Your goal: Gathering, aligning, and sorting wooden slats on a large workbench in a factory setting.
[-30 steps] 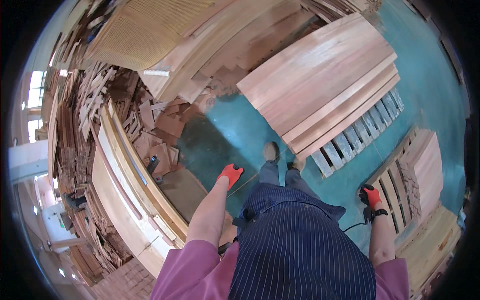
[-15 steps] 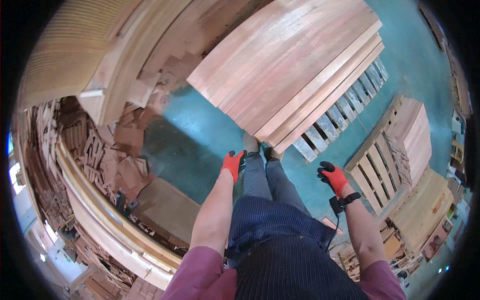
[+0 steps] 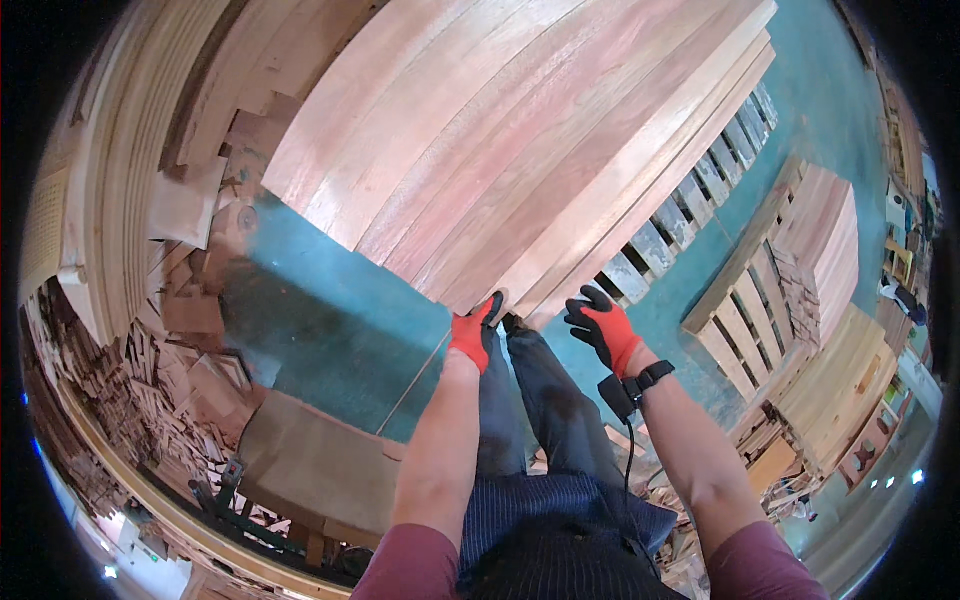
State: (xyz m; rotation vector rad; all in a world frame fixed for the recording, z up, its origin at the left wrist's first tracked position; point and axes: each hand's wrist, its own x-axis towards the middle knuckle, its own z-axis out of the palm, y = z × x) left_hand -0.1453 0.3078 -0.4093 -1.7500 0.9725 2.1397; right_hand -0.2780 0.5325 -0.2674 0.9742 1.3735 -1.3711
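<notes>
Where the teal floor [image 3: 320, 330] shows between the timber, we list a woodworking room, crowded along both sides. Item: one stack of pinkish planks [image 3: 480, 150], laid edge to edge, directly ahead of the wearer, on a weathered grey pallet [image 3: 655, 246] whose slats show along the right side. Item: one paler slatted pallet [image 3: 748, 318], to the right, with reddish boards [image 3: 825, 225] at its far side. Item: heaped wood offcuts [image 3: 165, 390], left. Item: long boards [image 3: 120, 190] standing at upper left.

Hands, both in red gloves with black fingers: we find the left hand [image 3: 471, 334] at the stack's near edge, fingers slightly bent; whether they grasp the wood we cannot tell. We enter the right hand [image 3: 610, 328] as half curled, thumb apart from fingers, holding nothing, just beside the near right corner. Black wristband [image 3: 655, 375] on that wrist.
</notes>
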